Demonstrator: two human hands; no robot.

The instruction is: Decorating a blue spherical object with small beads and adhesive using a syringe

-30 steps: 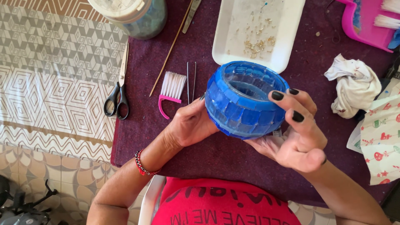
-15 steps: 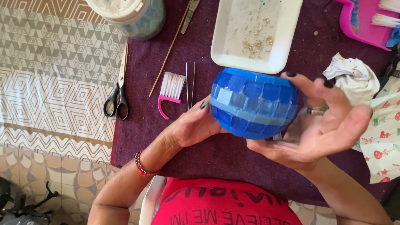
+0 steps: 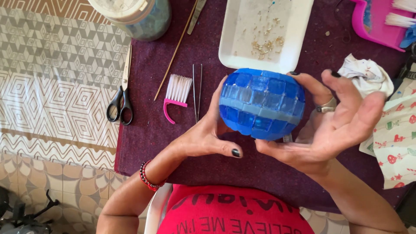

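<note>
Item in hand: a round blue mosaic bowl (image 3: 261, 104), clad in square glass-like tiles with a paler blue band around its middle, held at the centre of the frame above a dark purple table cloth (image 3: 173, 143) and turned so we see its side; whether the opening faces away we cannot tell. Left hand (image 3: 207, 138): closed lightly against the bowl's left flank, fingers curved up behind it, thumb tucked below. Right hand (image 3: 333, 121): cupped around the right side and underside, palm showing, fingers spread rather than clenched, a ring on one finger. Both hands grip the bowl; neither is free. Handling note, as we judge it: the tiles look set edge to edge, so we keep the pressure on broad fingertip pads and the palm, not on nails or single tiles, and we turn the piece by walking the fingers around while the other hand bears the weight from below, keeping it low over the cloth. Surroundings: a white foam tray (image 3: 232, 50) with small gold-coloured bits, just above the bowl at upper centre; a small pink-handled brush (image 3: 177, 93) and thin metal tweezers (image 3: 196, 91) to the left; black-handled scissors (image 3: 121, 99) further left at the cloth's edge; a long wooden skewer (image 3: 175, 52); a lidded jar (image 3: 134, 17) at upper left; a crumpled white rag (image 3: 366, 76) at right.
</note>
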